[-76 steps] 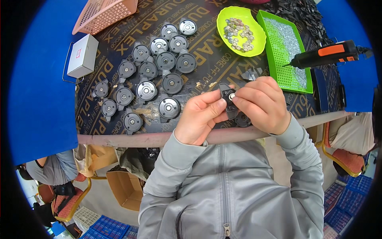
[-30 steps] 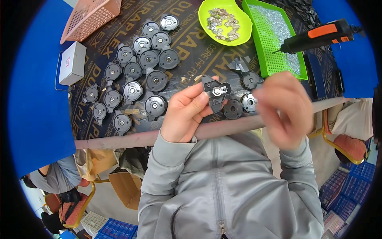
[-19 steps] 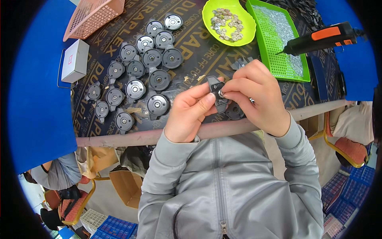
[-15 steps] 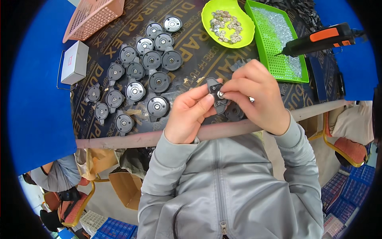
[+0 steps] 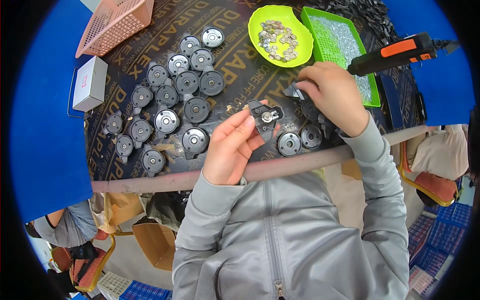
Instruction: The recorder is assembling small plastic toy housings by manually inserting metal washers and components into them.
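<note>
My left hand [image 5: 231, 150] pinches a dark grey plastic bracket [image 5: 261, 125] by its left edge, thumb on top. A round metal fitting [image 5: 267, 117] is seated at the bracket's middle. My right hand [image 5: 334, 90] is lowered beyond it, fingers drawn together at a few small grey pieces [image 5: 291, 91]; what lies between the fingertips is too small to make out. Just right of the bracket lie two dark round discs [image 5: 289, 144], and another dark part is half hidden under my right hand.
Several black round wheel-like units [image 5: 195, 109] cover the table's left half. At the back stand a yellow-green bowl [image 5: 255, 31] of small metal caps and a green tray [image 5: 327, 47] of silvery pieces. An electric screwdriver [image 5: 392, 54] hangs at right. A pink basket [image 5: 112, 30] and white box [image 5: 90, 84] are left.
My right hand has left the bracket's metal fitting and moved away and up to the grey pieces. The left hand still holds the bracket, now turned slightly, and the two discs are uncovered.
</note>
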Tool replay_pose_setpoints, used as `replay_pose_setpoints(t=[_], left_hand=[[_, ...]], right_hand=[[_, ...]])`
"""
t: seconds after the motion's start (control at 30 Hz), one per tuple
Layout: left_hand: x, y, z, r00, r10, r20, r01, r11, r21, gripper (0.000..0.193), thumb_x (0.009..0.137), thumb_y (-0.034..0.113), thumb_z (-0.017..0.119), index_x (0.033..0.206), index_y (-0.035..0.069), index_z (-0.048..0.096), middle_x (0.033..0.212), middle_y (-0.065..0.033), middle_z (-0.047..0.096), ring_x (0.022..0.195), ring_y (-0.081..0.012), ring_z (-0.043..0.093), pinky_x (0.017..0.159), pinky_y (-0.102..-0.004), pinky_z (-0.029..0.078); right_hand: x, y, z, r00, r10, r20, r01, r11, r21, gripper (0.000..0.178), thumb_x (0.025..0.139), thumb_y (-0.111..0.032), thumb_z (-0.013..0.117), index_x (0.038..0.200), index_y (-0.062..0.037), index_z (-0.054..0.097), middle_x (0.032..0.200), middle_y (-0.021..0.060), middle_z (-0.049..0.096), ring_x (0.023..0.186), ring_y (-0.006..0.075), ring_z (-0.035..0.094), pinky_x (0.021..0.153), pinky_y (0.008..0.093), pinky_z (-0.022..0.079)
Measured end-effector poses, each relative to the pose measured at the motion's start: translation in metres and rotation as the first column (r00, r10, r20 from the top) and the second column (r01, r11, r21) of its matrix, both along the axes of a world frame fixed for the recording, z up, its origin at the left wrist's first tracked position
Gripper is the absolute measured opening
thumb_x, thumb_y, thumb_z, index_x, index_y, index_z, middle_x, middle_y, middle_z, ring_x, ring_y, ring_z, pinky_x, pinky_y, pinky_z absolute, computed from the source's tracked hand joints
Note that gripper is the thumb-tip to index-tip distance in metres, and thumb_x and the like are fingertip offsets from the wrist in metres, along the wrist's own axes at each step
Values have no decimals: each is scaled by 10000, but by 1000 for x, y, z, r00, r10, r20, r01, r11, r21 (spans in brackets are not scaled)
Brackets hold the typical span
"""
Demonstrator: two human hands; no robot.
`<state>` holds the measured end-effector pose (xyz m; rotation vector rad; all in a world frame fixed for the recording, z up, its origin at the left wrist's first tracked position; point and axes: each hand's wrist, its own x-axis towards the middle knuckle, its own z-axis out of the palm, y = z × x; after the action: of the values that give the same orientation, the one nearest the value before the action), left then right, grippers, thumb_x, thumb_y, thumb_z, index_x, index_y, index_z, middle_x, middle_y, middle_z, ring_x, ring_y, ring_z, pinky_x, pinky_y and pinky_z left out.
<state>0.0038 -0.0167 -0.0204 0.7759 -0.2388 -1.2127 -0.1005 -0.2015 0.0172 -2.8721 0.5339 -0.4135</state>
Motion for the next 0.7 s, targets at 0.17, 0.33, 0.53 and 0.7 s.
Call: replay_pose_setpoints(t=[0.17, 0.33, 0.53, 0.7], left_hand=[[-1, -2, 3, 1000, 9, -8, -9, 1000, 14, 386, 912, 122, 404, 1232, -92, 373, 1119, -155, 529, 973, -246, 563, 852, -321, 475], [0, -2, 0, 1000, 17, -19, -17, 1000, -4, 382, 914, 120, 400, 1231, -91, 375, 1118, -153, 530, 973, -243, 562, 853, -322, 474], [-1, -1, 1, 999, 27, -22, -27, 1000, 1, 381, 913, 122, 402, 1228, -91, 378, 1114, -151, 532, 967, -238, 563, 848, -320, 474], [-1, 0, 0, 999, 27, -23, -27, 1000, 0, 381, 912, 122, 406, 1228, -90, 380, 1108, -149, 534, 963, -235, 565, 849, -319, 473]], right_hand=[[6, -2, -11, 999, 0, 48, 3, 998, -61, 92, 690, -112, 636, 755, -49, 620, 676, 91, 569, 690, 281, 550, 621, 367, 430], [11, -8, -19, 929, 95, 359, -189, 953, 237, 97, 680, -54, 636, 770, -27, 613, 685, 113, 563, 673, 271, 549, 612, 344, 433], [-26, 6, 14, 992, 55, -110, -61, 997, -53, 223, 613, -71, 681, 825, -40, 619, 859, 87, 547, 910, 263, 507, 788, 361, 392], [-33, 13, 3, 997, 77, -3, -77, 994, -75, 257, 539, -74, 717, 756, -53, 580, 963, 73, 501, 1017, 267, 444, 864, 397, 333]])
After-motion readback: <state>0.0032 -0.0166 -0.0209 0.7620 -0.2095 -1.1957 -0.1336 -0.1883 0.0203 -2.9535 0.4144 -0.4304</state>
